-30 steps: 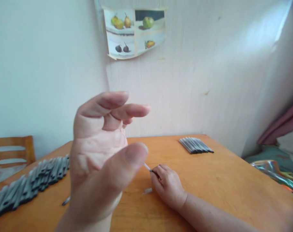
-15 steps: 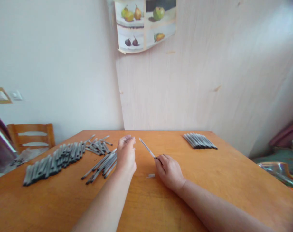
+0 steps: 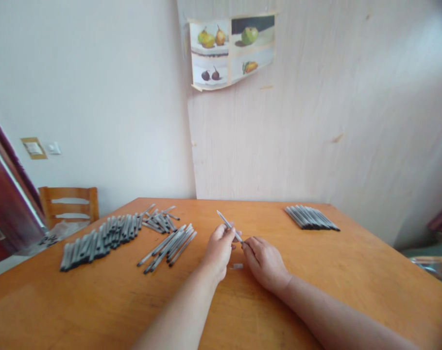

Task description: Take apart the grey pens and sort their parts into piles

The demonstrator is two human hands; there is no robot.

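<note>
Both my hands are on one slim pen [image 3: 225,219], which slants with its pointed tip up and to the left. My left hand [image 3: 221,248] pinches the barrel near its middle between thumb and fingers. At the lower, dark end, the fingers of my right hand [image 3: 264,262] are closed around it and hide that end. A small clear piece [image 3: 237,266] lies on the table just below, between my hands. To the left of my left hand is a loose pile of grey pens with dark ends [image 3: 170,248].
A long row of pens [image 3: 100,238] covers the wooden table's [image 3: 297,291] left side, with a smaller scattered heap [image 3: 161,221] behind. A neat row of pens [image 3: 312,218] lies at the far right. A chair [image 3: 68,204] stands beyond the left edge.
My left hand has moved right and closed on the pen's barrel, from apart beside its tip. My right hand still holds the lower end. The whole view has shifted slightly.
</note>
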